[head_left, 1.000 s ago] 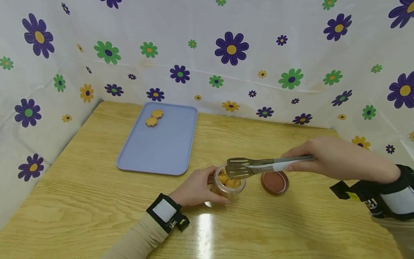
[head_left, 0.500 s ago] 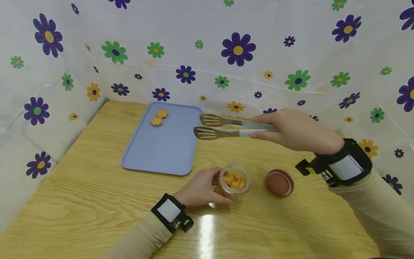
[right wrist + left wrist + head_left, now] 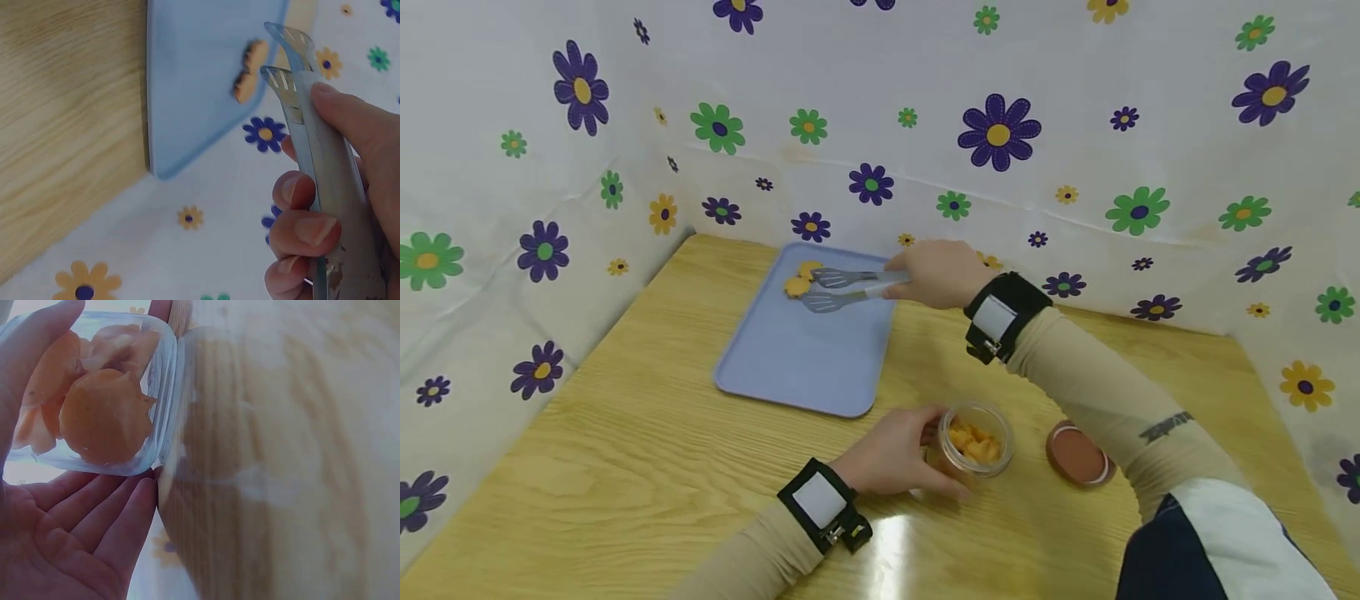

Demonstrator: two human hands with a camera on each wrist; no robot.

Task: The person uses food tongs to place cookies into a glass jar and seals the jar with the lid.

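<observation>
My right hand (image 3: 943, 273) grips a pair of slotted tongs (image 3: 844, 277) over the blue tray (image 3: 797, 367). Their two heads stand apart with nothing between them in the right wrist view, and in the head view they overlap the area by two scalloped round crackers (image 3: 797, 287) on the tray's far left. My left hand (image 3: 891, 457) holds a clear glass jar (image 3: 979, 472) on the table, thumb on one side and fingers around the other. Inside the open jar lie several orange-brown crackers (image 3: 106, 419) with notched edges.
A reddish-brown round lid (image 3: 1078, 454) lies on the wooden table (image 3: 640, 417) right of the jar, partly beneath my right arm in the head view. A flower-print cloth (image 3: 917, 75) hangs behind and at the sides of the table.
My right hand has carried the tongs from above the jar leftward and away to over the tray. The left hand stays on the jar, and the head view has shifted slightly.
</observation>
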